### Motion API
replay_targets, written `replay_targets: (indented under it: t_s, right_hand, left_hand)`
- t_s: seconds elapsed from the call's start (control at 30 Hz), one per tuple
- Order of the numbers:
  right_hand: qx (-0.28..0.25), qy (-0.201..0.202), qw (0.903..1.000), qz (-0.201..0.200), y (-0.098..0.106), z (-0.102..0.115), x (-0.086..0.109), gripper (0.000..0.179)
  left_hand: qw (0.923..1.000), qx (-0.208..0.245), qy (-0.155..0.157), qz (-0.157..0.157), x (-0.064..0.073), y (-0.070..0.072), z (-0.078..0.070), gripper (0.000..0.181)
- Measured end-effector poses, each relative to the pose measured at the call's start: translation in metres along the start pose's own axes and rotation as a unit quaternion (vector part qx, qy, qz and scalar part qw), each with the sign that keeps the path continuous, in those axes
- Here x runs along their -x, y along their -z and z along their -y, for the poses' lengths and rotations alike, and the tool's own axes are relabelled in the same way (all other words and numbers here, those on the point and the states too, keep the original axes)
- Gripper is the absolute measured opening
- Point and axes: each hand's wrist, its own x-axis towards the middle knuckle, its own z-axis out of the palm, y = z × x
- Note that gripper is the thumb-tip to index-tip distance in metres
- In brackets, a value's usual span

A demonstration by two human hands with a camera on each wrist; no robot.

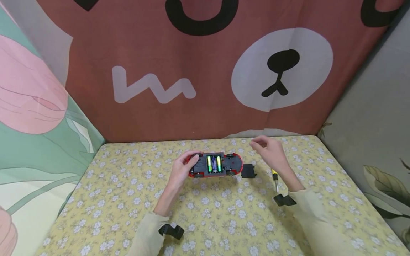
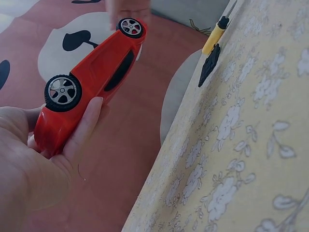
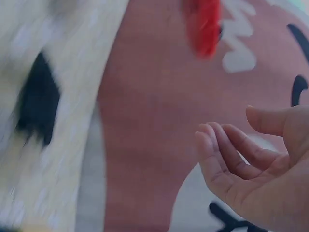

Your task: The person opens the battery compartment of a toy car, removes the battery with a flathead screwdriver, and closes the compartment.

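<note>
At the far side hangs a brown-red cloth (image 1: 211,121) printed with a bear's face: a pale oval muzzle with a dark nose on the right, a pale zigzag on the left. Along the left side runs a green cloth (image 1: 35,85) with large pink blooms and pale leaves; along the right side stands a grey cloth (image 1: 368,128) with leaf prints. Between these 3 hangings, the surface (image 1: 121,209) wears a yellow cover strewn with small white flowers, its far edge just beside the bear cloth.

2 cream sleeves (image 1: 315,217) reach in from the near side, each with a black band at the wrist. The left hand (image 1: 182,167) grips the left end of a red toy car (image 1: 232,164), held up off the surface with its dark underside showing. The right hand (image 1: 272,153) is raised to the right of the car, fingers loosely bent and apart from the thumb, holding nothing.

On the surface near the car's right end lies a black cover plate (image 1: 248,171). Farther right lies a yellow-and-black screwdriver (image 1: 275,176), shaft toward the near side. 3 batteries (image 1: 214,164) sit side by side in the car's uncovered compartment.
</note>
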Motion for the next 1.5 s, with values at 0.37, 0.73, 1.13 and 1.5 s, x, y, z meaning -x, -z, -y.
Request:
replay_targets:
  t_s: [0.37, 0.73, 1.13, 1.5]
  right_hand:
    - [-0.052, 0.061, 0.9967, 0.009, -0.038, 0.048, 0.001, 0.018]
    - [-0.036, 0.104, 0.9932, 0.039, -0.071, 0.059, 0.008, 0.015]
    - [0.02, 0.17, 0.9841, 0.047, -0.088, 0.062, 0.011, 0.011]
    - [0.036, 0.169, 0.9838, 0.048, -0.095, 0.063, 0.015, 0.013]
  left_hand:
    - [1.0, 0.004, 0.001, 0.001, -0.001, -0.001, 0.001, 0.029]
    - [0.9999, 0.01, 0.005, -0.008, -0.001, -0.001, 0.003, 0.03]
    - [1.0, 0.003, -0.003, -0.007, 0.0, -0.001, 0.0, 0.03]
    - [0.9999, -0.009, -0.008, -0.012, 0.0, -0.001, 0.001, 0.031]
